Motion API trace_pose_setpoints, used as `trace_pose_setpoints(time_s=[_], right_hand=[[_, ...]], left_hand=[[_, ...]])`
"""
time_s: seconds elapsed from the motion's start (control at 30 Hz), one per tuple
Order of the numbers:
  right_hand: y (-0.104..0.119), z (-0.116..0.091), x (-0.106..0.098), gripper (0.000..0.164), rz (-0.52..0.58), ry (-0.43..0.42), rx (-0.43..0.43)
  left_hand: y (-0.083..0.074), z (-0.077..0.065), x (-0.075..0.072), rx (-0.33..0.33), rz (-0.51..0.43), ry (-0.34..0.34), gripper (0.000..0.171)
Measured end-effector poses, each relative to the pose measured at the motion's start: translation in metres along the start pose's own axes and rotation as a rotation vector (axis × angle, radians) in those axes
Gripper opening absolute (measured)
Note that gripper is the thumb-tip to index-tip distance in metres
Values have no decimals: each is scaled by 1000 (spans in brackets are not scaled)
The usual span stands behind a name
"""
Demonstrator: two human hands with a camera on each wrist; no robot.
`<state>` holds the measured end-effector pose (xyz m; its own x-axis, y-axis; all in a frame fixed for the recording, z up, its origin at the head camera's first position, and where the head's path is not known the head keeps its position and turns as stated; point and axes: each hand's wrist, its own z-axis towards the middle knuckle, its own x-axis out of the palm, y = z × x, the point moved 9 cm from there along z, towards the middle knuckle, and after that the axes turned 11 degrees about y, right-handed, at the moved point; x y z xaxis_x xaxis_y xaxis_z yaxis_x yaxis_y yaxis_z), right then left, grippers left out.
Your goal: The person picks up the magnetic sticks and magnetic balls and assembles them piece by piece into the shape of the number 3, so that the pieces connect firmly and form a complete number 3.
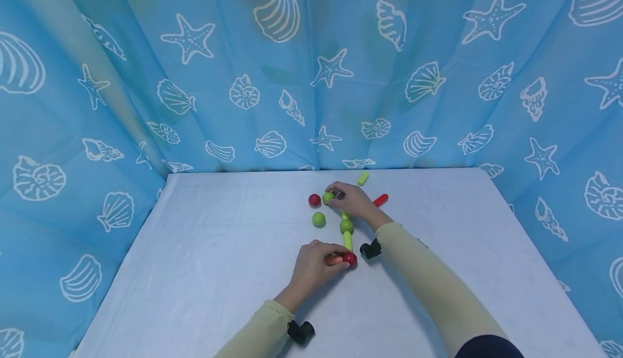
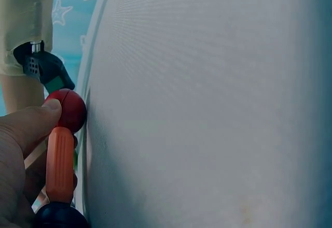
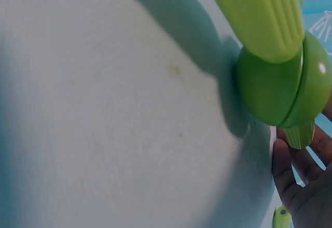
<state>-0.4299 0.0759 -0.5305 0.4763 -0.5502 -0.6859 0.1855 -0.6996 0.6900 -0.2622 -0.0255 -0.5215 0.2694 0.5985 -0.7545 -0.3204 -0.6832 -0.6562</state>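
Note:
In the head view my left hand (image 1: 313, 266) grips a red ball (image 1: 349, 259). An orange rod (image 2: 60, 165) joins that ball to a dark blue ball (image 2: 61, 216), and my left thumb presses the red ball in the left wrist view. From the red ball a light green rod (image 1: 348, 240) leads up to a green ball (image 1: 346, 226), which carries another short green rod (image 3: 300, 134). Farther back, my right hand (image 1: 354, 200) pinches a loose green ball (image 1: 328, 198) between thumb and fingers. The right wrist view hides that grip.
A second red ball (image 1: 314, 200) and another green ball (image 1: 318, 219) lie left of my right hand. A red rod (image 1: 381, 200) lies to its right, partly behind the wrist. One light green rod (image 1: 363, 178) is near the back edge of the white table (image 1: 219, 228).

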Motion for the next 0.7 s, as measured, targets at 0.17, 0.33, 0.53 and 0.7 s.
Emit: trace_pose_setpoints(time_s=[0.17, 0.33, 0.53, 0.7], right_hand=[[-8, -1, -5, 34, 29, -17, 9], [-17, -3, -11, 34, 64, -29, 35], [-24, -14, -19, 35, 73, -53, 57], [-27, -20, -22, 36, 66, -75, 63]], left_hand=[[0, 0, 1, -4, 1, 1, 30], [0, 0, 1, -2, -12, 2, 31], [0, 0, 1, -10, -14, 1, 30], [0, 1, 1, -30, 14, 6, 31]])
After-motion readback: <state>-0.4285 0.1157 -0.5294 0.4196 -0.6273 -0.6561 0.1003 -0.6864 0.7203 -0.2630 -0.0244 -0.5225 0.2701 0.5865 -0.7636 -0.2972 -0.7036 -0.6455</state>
